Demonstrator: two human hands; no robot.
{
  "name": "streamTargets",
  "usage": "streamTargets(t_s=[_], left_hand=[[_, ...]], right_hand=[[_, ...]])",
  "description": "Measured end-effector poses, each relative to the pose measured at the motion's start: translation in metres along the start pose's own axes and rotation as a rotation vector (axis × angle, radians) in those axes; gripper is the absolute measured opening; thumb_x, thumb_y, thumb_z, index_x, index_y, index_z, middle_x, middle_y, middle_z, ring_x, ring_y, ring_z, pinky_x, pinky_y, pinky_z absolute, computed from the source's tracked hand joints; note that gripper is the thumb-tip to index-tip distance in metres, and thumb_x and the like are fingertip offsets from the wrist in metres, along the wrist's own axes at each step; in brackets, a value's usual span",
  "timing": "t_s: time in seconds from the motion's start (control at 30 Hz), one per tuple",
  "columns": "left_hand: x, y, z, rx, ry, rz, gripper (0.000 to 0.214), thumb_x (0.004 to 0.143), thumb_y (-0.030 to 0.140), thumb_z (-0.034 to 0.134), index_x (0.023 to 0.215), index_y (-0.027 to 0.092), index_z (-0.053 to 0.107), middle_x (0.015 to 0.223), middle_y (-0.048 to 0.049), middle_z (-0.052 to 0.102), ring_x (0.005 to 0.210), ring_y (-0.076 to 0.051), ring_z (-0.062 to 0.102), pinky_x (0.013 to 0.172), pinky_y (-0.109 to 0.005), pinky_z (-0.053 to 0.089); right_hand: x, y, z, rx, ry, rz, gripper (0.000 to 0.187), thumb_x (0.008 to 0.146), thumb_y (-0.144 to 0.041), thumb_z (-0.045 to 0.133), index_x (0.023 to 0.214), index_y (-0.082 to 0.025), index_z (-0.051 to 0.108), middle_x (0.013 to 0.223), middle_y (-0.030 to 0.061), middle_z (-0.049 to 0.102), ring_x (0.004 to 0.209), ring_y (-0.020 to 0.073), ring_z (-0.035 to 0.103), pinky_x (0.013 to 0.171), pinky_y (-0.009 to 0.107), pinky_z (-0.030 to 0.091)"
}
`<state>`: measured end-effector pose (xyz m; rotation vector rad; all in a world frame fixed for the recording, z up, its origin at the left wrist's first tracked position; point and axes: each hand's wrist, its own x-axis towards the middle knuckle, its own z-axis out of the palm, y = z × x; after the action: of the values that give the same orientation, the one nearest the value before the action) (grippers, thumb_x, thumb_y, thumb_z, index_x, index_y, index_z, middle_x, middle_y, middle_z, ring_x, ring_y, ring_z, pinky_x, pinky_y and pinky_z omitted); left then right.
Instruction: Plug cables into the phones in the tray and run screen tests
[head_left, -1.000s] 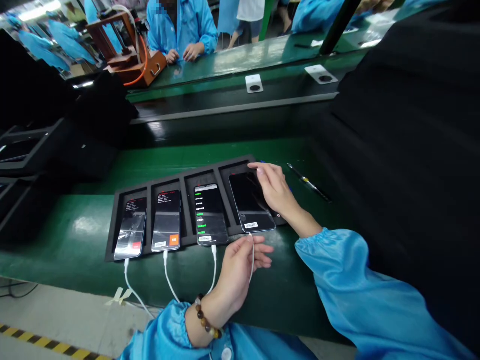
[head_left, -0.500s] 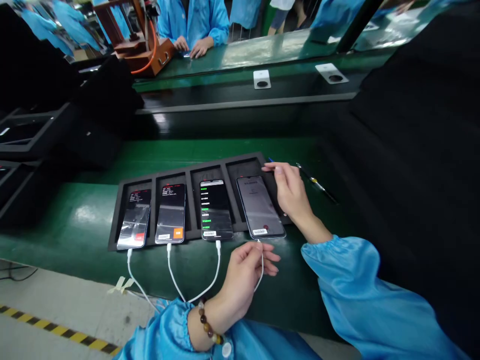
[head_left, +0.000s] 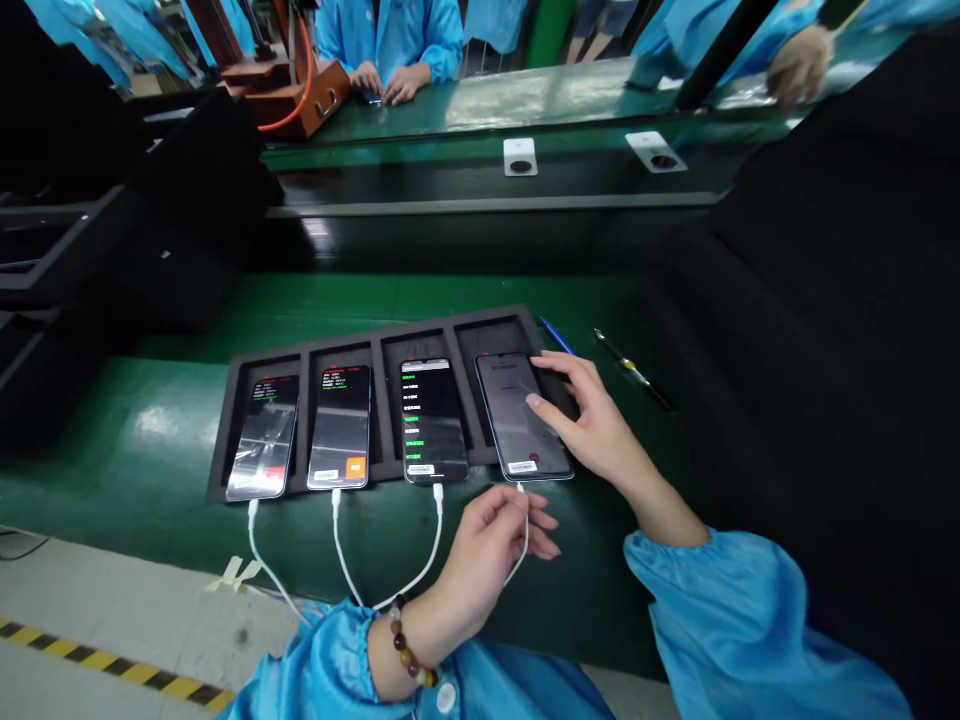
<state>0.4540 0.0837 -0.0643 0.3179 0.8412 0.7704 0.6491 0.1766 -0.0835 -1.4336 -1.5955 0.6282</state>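
My left hand pinches the white plug end of a charging cable at the bottom edge of the rightmost smartphone. That phone has a dim grey screen and a white label near its lower end. On its upper right edge is my right hand, thumb over the screen and fingers along the side. Left of it lie more smartphones: one showing a green and white list, one with an orange square, and one with a red square. White cables run from their lower ends.
The phones rest in a black compartmented tray on a green table. A blue pen and a dark pen lie right of it. Black panels flank the place. Across the bench, a co-worker's hands handle something small.
My right hand has lowered leftward from beside the tray onto the rightmost smartphone's edge. My left hand stays at the cable plug. Another person's hand has appeared at the upper right.
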Motion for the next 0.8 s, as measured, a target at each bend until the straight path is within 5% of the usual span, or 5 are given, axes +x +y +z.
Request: streamTargets(t_s=[0.23,0.7,0.8], left_hand=[[-0.001,0.000,0.003,-0.007,-0.009,-0.003,0.071,0.065,0.069,0.099,0.096,0.011,0.073,0.088,-0.0075,0.074,0.069,-0.014,0.068,0.074,-0.028,0.051],[-0.001,0.005,0.006,-0.006,-0.012,0.001,0.070,0.064,0.067,0.101,0.094,0.011,0.071,0.086,-0.0066,0.075,0.067,-0.014,0.068,0.072,-0.028,0.050],[-0.001,0.004,0.006,-0.008,-0.012,-0.006,0.071,0.063,0.066,0.101,0.094,0.011,0.071,0.086,-0.0066,0.075,0.067,-0.014,0.068,0.072,-0.027,0.050]], right_hand=[[0.001,0.006,-0.014,0.182,-0.152,0.110,0.043,0.104,-0.041,0.063,0.146,-0.037,0.057,0.162,0.0077,0.049,0.152,0.0309,0.050,0.127,0.059,0.044],[-0.001,-0.002,-0.025,0.034,-0.257,0.041,0.054,0.106,-0.050,0.063,0.157,-0.045,0.047,0.168,0.0043,0.042,0.163,0.0314,0.034,0.133,0.061,0.035],[-0.004,-0.005,-0.029,-0.033,-0.326,-0.019,0.072,0.099,-0.059,0.072,0.162,-0.047,0.040,0.174,0.0048,0.033,0.167,0.0349,0.027,0.133,0.063,0.033]])
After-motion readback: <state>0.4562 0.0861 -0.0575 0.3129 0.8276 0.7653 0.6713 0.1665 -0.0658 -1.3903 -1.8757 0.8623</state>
